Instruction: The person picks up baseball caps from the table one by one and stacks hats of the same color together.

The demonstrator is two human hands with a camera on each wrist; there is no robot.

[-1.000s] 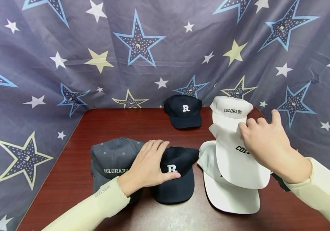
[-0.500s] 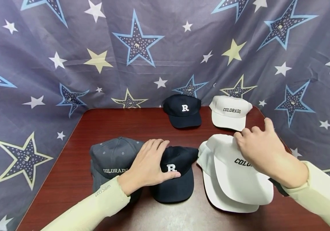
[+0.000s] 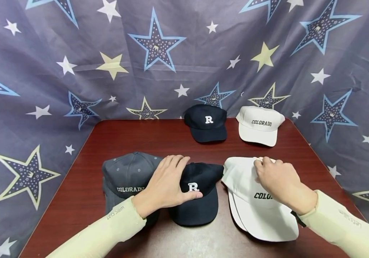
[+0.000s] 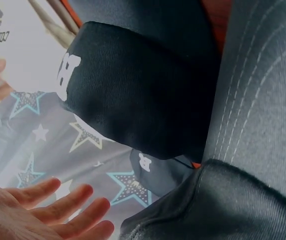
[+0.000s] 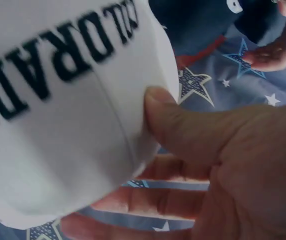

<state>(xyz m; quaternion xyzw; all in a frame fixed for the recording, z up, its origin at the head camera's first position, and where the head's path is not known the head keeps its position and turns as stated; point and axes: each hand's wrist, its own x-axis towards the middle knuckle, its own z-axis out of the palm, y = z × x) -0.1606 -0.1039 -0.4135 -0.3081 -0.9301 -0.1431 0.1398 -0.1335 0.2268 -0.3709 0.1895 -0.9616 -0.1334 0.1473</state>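
My right hand [image 3: 279, 182] grips the crown of a white baseball cap [image 3: 269, 220] with dark "COLORADO" lettering. That cap lies over another white cap [image 3: 235, 211], whose brim edge peeks out on the left. In the right wrist view the thumb [image 5: 183, 120] presses on the white crown, and the fingers reach beneath its edge. My left hand [image 3: 165, 184], fingers extended, hovers above a navy cap [image 3: 197, 215] with a white "R" and a grey "COLORADO" cap [image 3: 128, 170]. The left wrist view shows its fingers [image 4: 68, 205] apart from the caps, holding nothing.
At the back of the reddish-brown table [image 3: 133, 136] sit another navy "R" cap [image 3: 205, 123] and another white "COLORADO" cap [image 3: 259, 125]. More grey fabric shows below the front grey cap. A star-patterned cloth [image 3: 84, 53] hangs behind and around the table.
My right hand has lowered the white cap toward me onto the other white cap, and it now covers most of it. The rear white cap is fully uncovered. My left hand stays in place.
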